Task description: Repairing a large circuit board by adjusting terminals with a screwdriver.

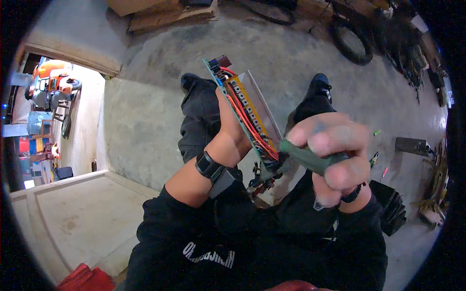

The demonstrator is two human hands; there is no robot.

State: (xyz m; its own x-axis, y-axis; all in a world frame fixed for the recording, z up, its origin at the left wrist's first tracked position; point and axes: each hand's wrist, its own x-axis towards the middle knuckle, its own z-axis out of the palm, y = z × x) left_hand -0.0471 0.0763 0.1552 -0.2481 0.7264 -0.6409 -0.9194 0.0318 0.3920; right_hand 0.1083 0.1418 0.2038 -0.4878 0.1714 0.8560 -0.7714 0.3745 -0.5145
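My left hand point(230, 123) is closed around an electronics assembly, its fingers mostly hidden behind it. The assembly has a long green circuit board point(236, 112), a bundle of red-orange wires point(242, 116), a yellow strip with a row of metal contacts point(252, 119) and a pale flat panel point(264, 104). It is held tilted above my lap. Beside its lower end, my right hand point(340, 150) is closed on a dark green elongated object point(310, 159). Motion blurs that hand, so the object's kind is unclear. Below the fingers a small grey tip point(318, 205) shows.
Between my legs lies a cluttered pile of small parts point(263, 183). To the right on the floor are a grey block-shaped object point(414, 146), pliers point(374, 160) and a black ridged object point(388, 206). A tyre point(350, 42) lies farther back. A pale wooden panel point(92, 213) stands at left.
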